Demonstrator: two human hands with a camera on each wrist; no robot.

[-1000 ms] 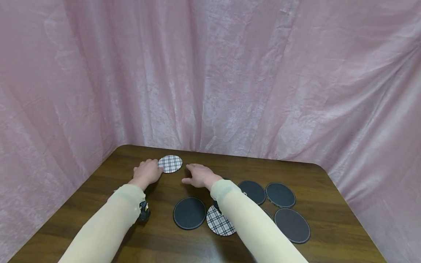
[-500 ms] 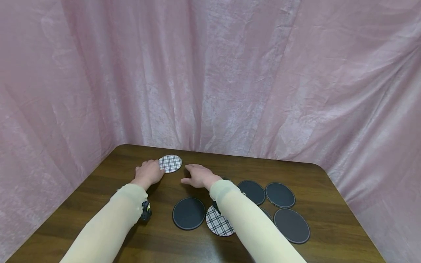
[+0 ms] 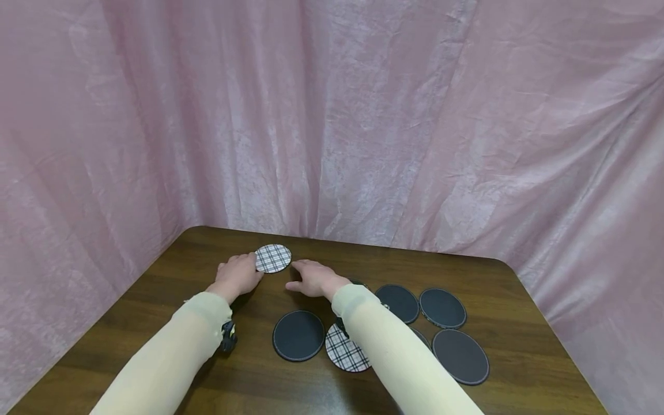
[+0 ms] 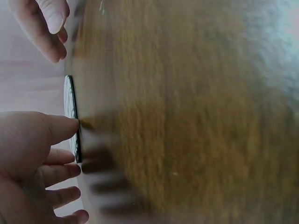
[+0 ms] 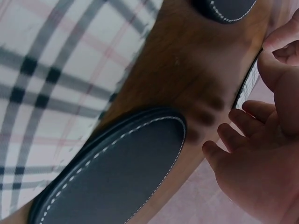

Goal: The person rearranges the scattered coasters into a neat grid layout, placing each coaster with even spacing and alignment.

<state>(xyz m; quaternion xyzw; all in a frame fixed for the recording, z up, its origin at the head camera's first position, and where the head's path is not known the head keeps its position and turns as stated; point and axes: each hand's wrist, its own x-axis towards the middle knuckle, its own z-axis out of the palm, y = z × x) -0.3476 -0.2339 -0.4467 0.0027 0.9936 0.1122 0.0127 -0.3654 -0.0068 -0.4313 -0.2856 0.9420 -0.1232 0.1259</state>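
Note:
A round plaid coaster [image 3: 273, 259], white with dark lines, lies flat near the back edge of the wooden table [image 3: 415, 392]. My left hand [image 3: 237, 276] is at its left side; in the left wrist view the thumb [image 4: 63, 128] meets the dark rim and the other fingers spread loosely alongside. My right hand [image 3: 315, 278] hovers just right of the coaster, fingers extended and thumb apart, holding nothing. In the right wrist view, the coaster's thin edge shows beyond the right hand's fingers [image 5: 231, 137].
Nearer me lie a black coaster [image 3: 298, 336] and a second plaid coaster [image 3: 344, 349], partly under my right sleeve [image 3: 399, 351]. Dark stitched coasters [image 3: 442, 308] sit to the right, some half hidden by that arm. A pink curtain [image 3: 332, 127] hangs behind the table.
The far plaid coaster has slid slightly right together with my left hand. My right hand stays almost still, and the other coasters have not moved.

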